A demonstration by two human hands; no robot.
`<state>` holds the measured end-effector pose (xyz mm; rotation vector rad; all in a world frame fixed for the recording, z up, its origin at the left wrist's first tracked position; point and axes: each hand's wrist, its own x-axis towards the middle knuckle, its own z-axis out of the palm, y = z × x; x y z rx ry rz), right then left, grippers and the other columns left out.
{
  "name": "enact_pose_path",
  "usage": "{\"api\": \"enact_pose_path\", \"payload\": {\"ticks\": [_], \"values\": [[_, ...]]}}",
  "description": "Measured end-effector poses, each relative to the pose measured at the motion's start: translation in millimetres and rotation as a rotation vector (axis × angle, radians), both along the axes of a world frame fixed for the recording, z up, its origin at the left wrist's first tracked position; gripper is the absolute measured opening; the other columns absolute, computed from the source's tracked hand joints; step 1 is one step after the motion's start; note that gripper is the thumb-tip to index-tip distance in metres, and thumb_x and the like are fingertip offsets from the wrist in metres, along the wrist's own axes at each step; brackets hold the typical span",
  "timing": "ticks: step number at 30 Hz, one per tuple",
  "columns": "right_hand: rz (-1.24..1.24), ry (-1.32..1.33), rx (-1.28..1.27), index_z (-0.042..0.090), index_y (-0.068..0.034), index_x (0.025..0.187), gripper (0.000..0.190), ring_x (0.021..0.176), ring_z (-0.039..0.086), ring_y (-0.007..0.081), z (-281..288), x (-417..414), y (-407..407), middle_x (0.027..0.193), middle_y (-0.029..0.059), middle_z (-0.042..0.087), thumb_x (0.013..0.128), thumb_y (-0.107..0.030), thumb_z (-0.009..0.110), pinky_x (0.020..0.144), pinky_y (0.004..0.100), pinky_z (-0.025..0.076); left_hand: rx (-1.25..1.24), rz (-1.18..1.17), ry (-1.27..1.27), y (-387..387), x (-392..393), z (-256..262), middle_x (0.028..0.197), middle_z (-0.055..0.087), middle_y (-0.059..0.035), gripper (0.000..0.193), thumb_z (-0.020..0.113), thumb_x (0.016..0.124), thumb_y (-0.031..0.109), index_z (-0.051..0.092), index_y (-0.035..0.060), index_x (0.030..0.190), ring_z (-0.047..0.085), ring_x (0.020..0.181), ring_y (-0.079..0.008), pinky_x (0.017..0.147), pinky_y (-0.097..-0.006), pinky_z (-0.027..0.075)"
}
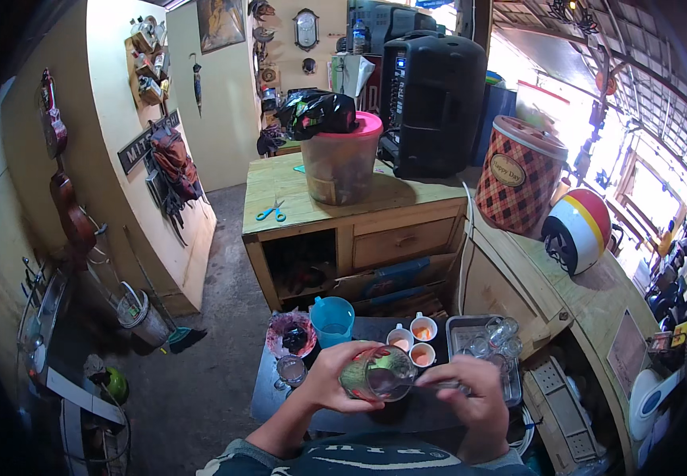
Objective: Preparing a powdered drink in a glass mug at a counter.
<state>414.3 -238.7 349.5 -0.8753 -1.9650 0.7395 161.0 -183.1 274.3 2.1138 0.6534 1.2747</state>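
My left hand (pixel 334 378) grips a clear glass jar (pixel 358 376) with green and red markings, tilted so its mouth faces right. My right hand (pixel 468 395) holds a metal spoon (pixel 426 384) whose end reaches to the jar's mouth; its bowl is hard to make out. Beyond the jar, three white cups (pixel 421 354) with orange contents stand close together. A blue plastic pitcher (pixel 332 321) stands behind my left hand, beside a pink-patterned bowl (pixel 284 339) with something dark in it. A glass mug (pixel 291 370) is near my left wrist.
A metal tray (pixel 456 333) of glass mugs stands at the right. Beyond the low dark table (pixel 373 421) is a wooden cabinet (pixel 406 241) bearing blue-handled scissors (pixel 271 213), a pink-lidded bucket (pixel 340 160) and a black loudspeaker (pixel 432 107). A helmet (pixel 581 229) rests on the right counter.
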Motion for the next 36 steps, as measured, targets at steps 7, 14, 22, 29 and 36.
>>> {"api": "enact_pose_path", "payload": {"ticks": [7, 14, 22, 29, 36], "values": [[0.196, 0.197, -0.022, 0.070, -0.004, 0.103, 0.021, 0.083, 0.069, 0.0250, -5.4, 9.4, -6.4, 0.101, 0.0112, 0.072, 0.090, -0.020, 0.066, 0.073, 0.0334, 0.053, 0.274, 0.189, 0.038, 2.4, -0.4, -5.0, 0.106, 0.068, -0.0137, 0.075, 0.089, 0.054, 0.035, 0.060, 0.0014, 0.115, 0.068, 0.093, -0.0290, 0.081, -0.0366, 0.052], [0.182, 0.074, -0.197, 0.068, 0.002, 0.107, 0.022, 0.093, 0.070, 0.0248, -2.6, -8.1, 4.8, 0.103, 0.0136, 0.072, 0.089, -0.011, 0.064, 0.081, 0.0315, 0.053, 0.462, 0.293, 0.033, 11.2, 3.2, -3.9, 0.109, 0.067, -0.0121, 0.071, 0.089, 0.055, 0.028, 0.060, 0.0036, 0.115, 0.067, 0.098, -0.0293, 0.082, -0.0411, 0.052], [0.141, 0.112, -0.210, 0.071, 0.001, 0.101, 0.025, 0.098, 0.069, 0.0238, -13.2, -8.8, 4.7, 0.104, 0.0133, 0.072, 0.089, -0.020, 0.066, 0.087, 0.0322, 0.053, 0.586, 0.395, -0.048, 15.8, 8.2, -12.6, 0.112, 0.067, -0.0101, 0.054, 0.084, 0.061, 0.016, 0.064, 0.0105, 0.110, 0.066, 0.099, -0.0284, 0.081, -0.0423, 0.051], [0.152, 0.580, -0.088, 0.071, 0.004, 0.098, 0.032, 0.070, 0.070, 0.0181, -40.3, 0.6, 11.1, 0.077, 0.0132, 0.072, 0.092, -0.027, 0.065, 0.067, 0.0271, 0.055, 0.600, 0.544, 0.096, 7.4, 13.6, -13.9, 0.112, 0.069, -0.0049, 0.052, 0.085, 0.065, 0.025, 0.064, 0.0167, 0.111, 0.065, 0.104, -0.0267, 0.094, -0.0471, 0.037], [-0.045, 0.902, -0.568, 0.066, 0.006, 0.112, 0.036, 0.043, 0.037, 0.0037, -75.9, 5.0, 14.3, 0.068, 0.0090, 0.062, 0.102, -0.023, 0.048, 0.045, 0.0190, 0.031, 0.527, 0.718, 0.123, 7.0, 18.0, -22.7, 0.118, 0.066, 0.0019, 0.051, 0.084, 0.064, 0.029, 0.067, 0.0257, 0.111, 0.060, 0.110, -0.0199, 0.093, -0.0482, 0.027]]}}
